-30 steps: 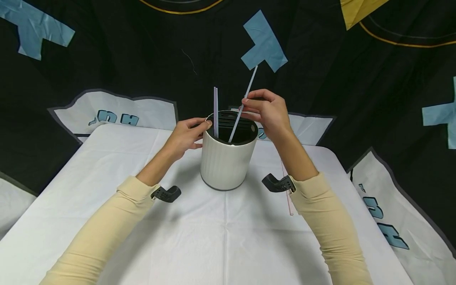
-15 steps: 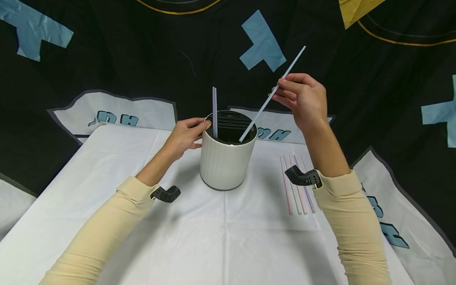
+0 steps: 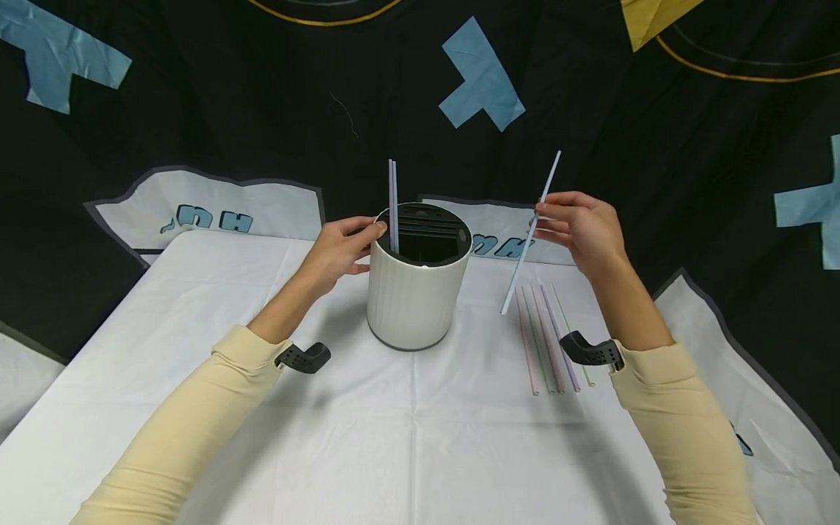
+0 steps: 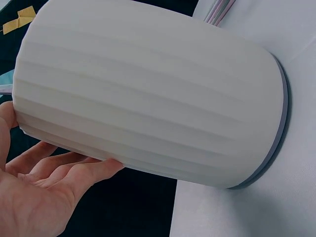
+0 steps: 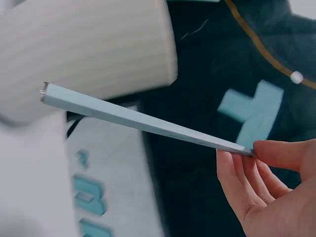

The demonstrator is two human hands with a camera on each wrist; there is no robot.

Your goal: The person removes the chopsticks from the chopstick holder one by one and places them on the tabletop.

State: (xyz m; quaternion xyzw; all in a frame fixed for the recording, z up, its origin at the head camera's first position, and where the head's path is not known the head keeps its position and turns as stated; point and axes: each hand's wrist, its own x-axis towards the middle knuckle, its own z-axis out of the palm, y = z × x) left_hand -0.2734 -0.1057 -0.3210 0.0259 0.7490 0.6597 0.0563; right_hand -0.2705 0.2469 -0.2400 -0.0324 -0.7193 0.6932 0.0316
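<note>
A ribbed white cylindrical container [image 3: 416,306] with a black inside stands upright on the table. My left hand [image 3: 344,251] holds its left rim, thumb at the edge and fingers along the outside wall; the left wrist view shows this hand [image 4: 54,187] against the wall [image 4: 148,98]. Two pale purple straws [image 3: 393,208] stand in the container beside that thumb. To the right, my right hand [image 3: 584,230] pinches a light blue straw [image 3: 518,270] between thumb and fingers, tilted and outside the container. Its lower end [image 5: 54,94] points toward the right wrist camera.
Several pink, green and purple straws [image 3: 551,339] lie side by side on the white-covered table [image 3: 341,452], right of the container. Behind the table hangs a black cloth [image 3: 262,95] with blue patches. Black wrist mounts [image 3: 305,359] sit on both sleeves.
My right hand has drawn the light blue straw out of the container, moved right, then come down toward the straws on the table. The left hand has stayed at the rim.
</note>
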